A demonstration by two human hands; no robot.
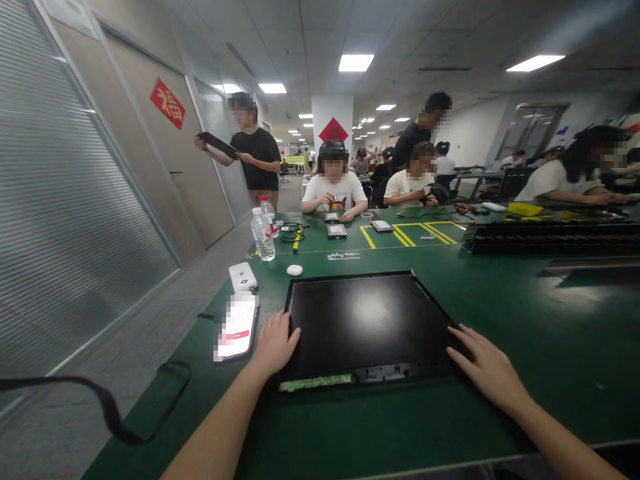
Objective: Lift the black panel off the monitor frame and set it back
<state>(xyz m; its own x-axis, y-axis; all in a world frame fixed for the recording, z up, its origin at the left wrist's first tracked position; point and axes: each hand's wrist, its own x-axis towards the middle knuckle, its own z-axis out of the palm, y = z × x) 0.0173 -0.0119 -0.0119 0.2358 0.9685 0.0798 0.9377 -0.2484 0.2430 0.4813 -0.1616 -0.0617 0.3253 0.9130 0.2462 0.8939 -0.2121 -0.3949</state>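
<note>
A black screen panel (345, 333) in a raised dark frame lies on the green table. Along its near edge runs a green circuit board strip (316, 383). My left hand (274, 343) grips the panel's left side, thumb on top and fingers at the rim. At the right side, my right hand (487, 367) holds the rim with its fingers fairly straight. The undersides of both grips are hidden. Just left of my left hand lies a lit phone (237, 327).
Beyond the phone are a white power bank (243, 277), a small white case (295, 270) and water bottles (263, 237). Long black frame pieces (550, 237) lie at the right. Across the table (565, 340), a person (336, 190) handles small drives. A black strap (115, 417) hangs at the left.
</note>
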